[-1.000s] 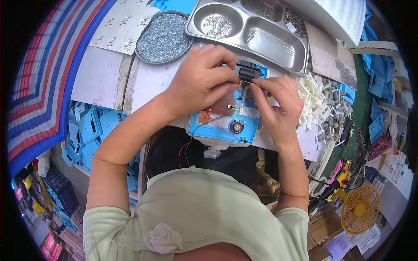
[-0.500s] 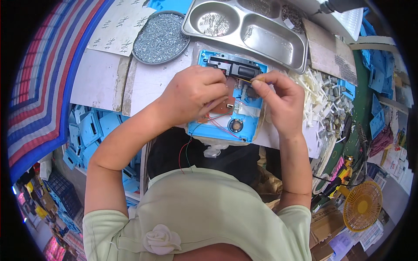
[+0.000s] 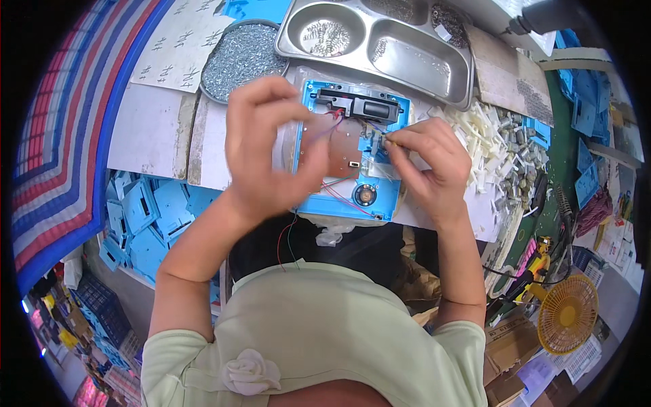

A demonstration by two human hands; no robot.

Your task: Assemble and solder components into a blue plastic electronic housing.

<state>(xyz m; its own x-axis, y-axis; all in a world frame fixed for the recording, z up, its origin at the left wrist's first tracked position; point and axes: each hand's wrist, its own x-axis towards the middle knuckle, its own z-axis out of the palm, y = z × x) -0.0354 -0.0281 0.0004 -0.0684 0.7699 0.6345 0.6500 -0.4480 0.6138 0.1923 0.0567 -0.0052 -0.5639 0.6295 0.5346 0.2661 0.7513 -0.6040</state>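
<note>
A blue plastic housing [image 3: 388, 203] lies on the table in front of me, with a black mechanism [image 3: 369, 107] along its far edge. Inside it are a brown circuit board [image 3: 346, 152], a small round speaker [image 3: 365, 195] and thin coloured wires. My left hand [image 3: 271, 149], slightly blurred, hovers over the housing's left side, fingers spread and holding nothing that I can see. Thumb and fingertips of my right hand [image 3: 430, 163] pinch together over the right side, by a small silvery part [image 3: 378, 148]. Whatever lies between those fingertips is too small to make out.
Beyond the housing stand a round tray of screws [image 3: 244, 57] and a steel compartment tray [image 3: 413, 57] with small metal parts. White plastic pieces [image 3: 478, 142] and grey metal parts are heaped at the right. A power screwdriver [image 3: 536, 19] hangs at the upper right. Blue casings [image 3: 146, 217] fill the lower left.
My left hand has drawn back leftward from the black mechanism and spread its fingers. The right hand has moved slightly down and left, still pinching. More of the circuit board shows.
</note>
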